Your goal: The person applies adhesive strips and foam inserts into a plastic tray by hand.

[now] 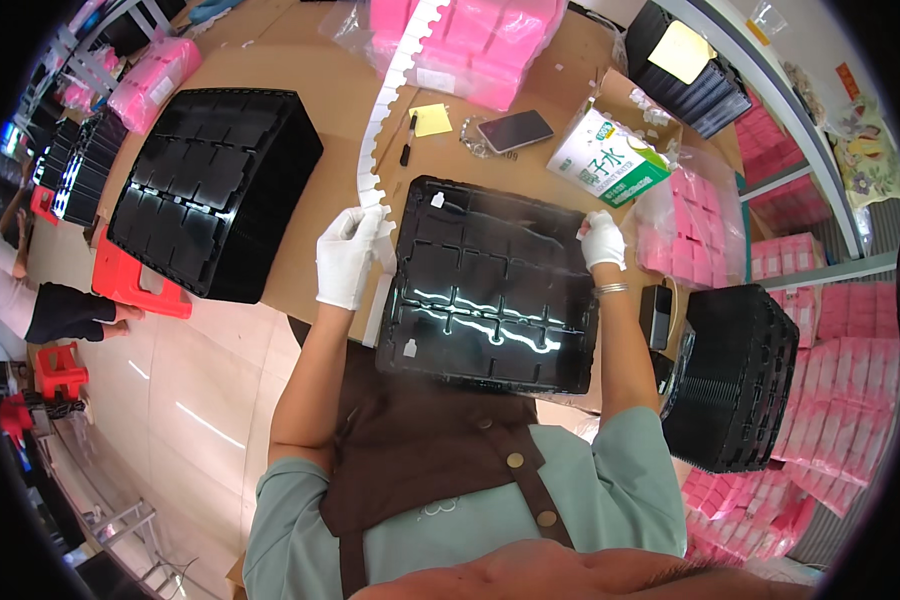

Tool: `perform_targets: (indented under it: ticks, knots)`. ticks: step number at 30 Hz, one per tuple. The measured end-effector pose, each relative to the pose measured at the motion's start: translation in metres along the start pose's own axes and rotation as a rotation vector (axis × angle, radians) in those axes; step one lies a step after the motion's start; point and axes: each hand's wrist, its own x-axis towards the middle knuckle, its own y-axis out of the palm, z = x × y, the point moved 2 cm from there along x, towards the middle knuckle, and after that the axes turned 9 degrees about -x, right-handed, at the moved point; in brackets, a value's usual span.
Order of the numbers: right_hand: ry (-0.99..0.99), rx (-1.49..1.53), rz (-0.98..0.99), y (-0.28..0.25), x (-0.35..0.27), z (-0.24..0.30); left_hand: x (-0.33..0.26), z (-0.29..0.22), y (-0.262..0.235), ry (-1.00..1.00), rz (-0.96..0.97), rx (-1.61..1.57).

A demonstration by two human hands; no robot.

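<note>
My left hand [342,262], in a white glove, pinches the near end of a long white strip of labels [390,95] with a notched edge. The strip runs away from me across the table. Just right of that hand lies a black plastic tray [490,265] with shallow compartments and glossy reflections. Two small white labels [437,200] stick to its left side, one far and one near. At the tray's right edge is my right hand [603,243], also gloved, its fingers curled closed. Whatever those fingers hold, if anything, is too small to make out.
A tall stack of black trays [205,195] stands left, another stack [735,380] right. Beyond the tray lie a pen [408,140], yellow notes [431,121], a phone [515,131] and an open carton [610,160]. Pink wrapped packs [470,45] sit at the back. A person [30,290] is far left.
</note>
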Motion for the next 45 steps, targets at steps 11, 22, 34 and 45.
perform_targets:
  ticks: [11, 22, 34, 45]
  knots:
    - [0.094, 0.552, 0.026, -0.026, -0.005, 0.053, 0.012, 0.009, -0.013, 0.104, -0.001, -0.006]
    - [-0.269, 0.038, 0.291, 0.055, 0.016, 0.229, 0.027, 0.047, -0.072, 0.479, -0.255, 0.532]
    - [-0.049, 0.247, 0.321, 0.062, 0.017, 0.226, -0.058, 0.093, -0.044, 0.225, 0.173, 0.759]
    - [-0.202, 0.082, -0.012, 0.073, 0.007, 0.237, -0.056, 0.111, -0.048, 0.120, 0.159, 0.795]
